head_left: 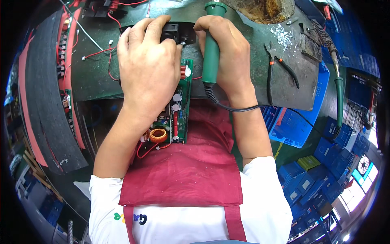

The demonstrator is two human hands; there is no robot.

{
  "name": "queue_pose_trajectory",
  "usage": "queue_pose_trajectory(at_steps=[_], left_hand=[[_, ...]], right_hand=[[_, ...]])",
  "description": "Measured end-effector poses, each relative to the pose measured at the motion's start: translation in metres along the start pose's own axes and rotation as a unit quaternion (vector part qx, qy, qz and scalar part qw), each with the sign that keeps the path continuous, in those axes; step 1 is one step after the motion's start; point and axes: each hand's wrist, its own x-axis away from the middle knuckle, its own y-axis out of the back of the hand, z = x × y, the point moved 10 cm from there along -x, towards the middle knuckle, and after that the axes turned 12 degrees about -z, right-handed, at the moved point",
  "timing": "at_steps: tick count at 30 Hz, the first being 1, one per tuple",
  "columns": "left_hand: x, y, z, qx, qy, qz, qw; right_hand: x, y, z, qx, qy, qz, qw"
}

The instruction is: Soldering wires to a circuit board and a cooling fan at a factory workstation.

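Note:
My right hand [233,53] grips a soldering iron by its green handle [210,61]. The iron's cord leaves the near end and loops under my wrist, while its tip lies beyond the upper edge. My left hand [148,67] bends over a green circuit board [185,118], fingers curled at a black end panel [187,34] that carries a black socket [170,30]. Part of the board hides beneath this hand. Its near end, with a copper-wound coil [158,135] and capacitors, reaches past the bench edge above my red apron [183,175].
Black pliers [280,67] lie right of my right hand, near whitish scraps [282,36]. Beyond them, another green-handled iron [339,93] hangs from a coiled holder [321,32]. A blue tray [300,122] sits below the bench edge. Stacked boards [67,69] and loose red wires [109,51] are left.

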Motion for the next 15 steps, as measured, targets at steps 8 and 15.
queue_pose_trajectory(at_steps=[8, 15], left_hand=[[0.0004, -0.0001, 0.0000, -0.001, 0.000, 0.002, 1.000], [0.0004, -0.0006, -0.0003, -0.003, 0.003, 0.002, 1.000]], right_hand=[[0.0006, -0.0001, 0.0008, 0.004, 0.004, 0.000, 1.000], [0.0013, -0.0002, 0.0003, 0.012, 0.005, 0.001, 1.000]])
